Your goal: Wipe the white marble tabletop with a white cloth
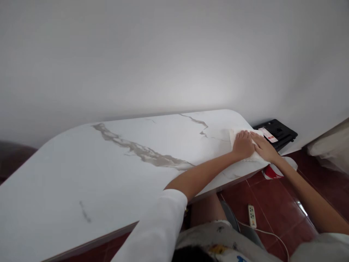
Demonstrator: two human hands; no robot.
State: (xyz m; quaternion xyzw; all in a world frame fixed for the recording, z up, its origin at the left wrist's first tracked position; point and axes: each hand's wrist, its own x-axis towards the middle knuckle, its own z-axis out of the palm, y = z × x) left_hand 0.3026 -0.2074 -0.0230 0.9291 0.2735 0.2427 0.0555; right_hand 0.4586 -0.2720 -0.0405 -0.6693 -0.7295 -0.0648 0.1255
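Toward the right end of a white marble-patterned table (163, 138), both of my hands rest on a white cloth (256, 158). My left hand (243, 145) presses on it with the fingers bent and close together, gripping the cloth. Right beside it, my right hand (263, 147) lies flatter, its fingers stretched out over the cloth and touching the left hand. The cloth is spread under both hands and reaches the table's right edge; its middle is hidden by them.
A pale wall (174, 58) runs behind the table. Past the right end are a black flat object (283, 133) with a label and a red-and-white item (272, 172). A power strip (252, 216) with a cord lies on the red tiled floor (264, 193).
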